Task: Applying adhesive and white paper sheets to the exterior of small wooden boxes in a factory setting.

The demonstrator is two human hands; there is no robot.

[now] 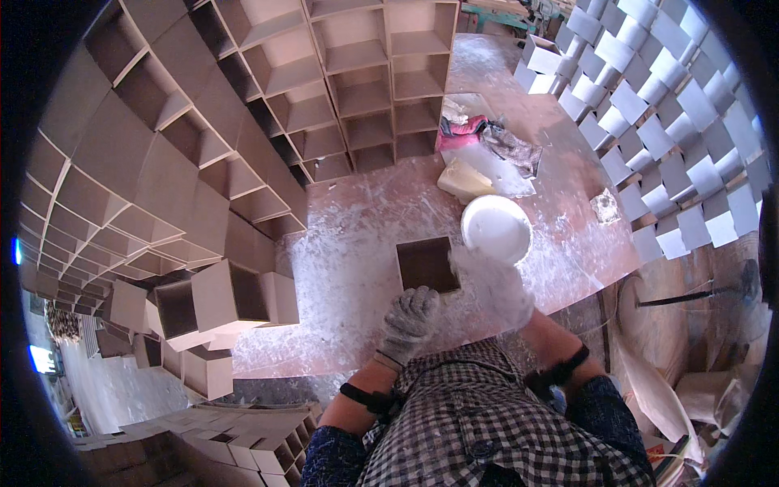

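Left hand (411,321), in a pale knitted glove: fingers curled against the near rim of the box; whether they pinch its wall, cannot tell. Right hand (497,284), gloved, blurred, at the box's right side; finger closure and contact, cannot tell.

Open-topped square box (426,261), one, brown, dark inside: on the worktable directly in front of the person, mouth up.

Round white tub (528,231), one: just beyond the box, to its right.

Worktable (341,272): reddish-brown top, heavily smeared white.

Yellowish block (464,180), one: just behind the tub, beside a pink-and-dark cloth (462,134) and a greyish patterned cloth (513,150).

Crumpled whitish lump (604,207), one: near the table's right edge.

Stacked brown boxes (357,89), many, open sides showing: far side and left.

Loose brown boxes (231,296), several: left, below the stack.

Stacked pale boxes (653,134), many, staggered: right.

Checked apron (479,414), black and white: worn by the person.
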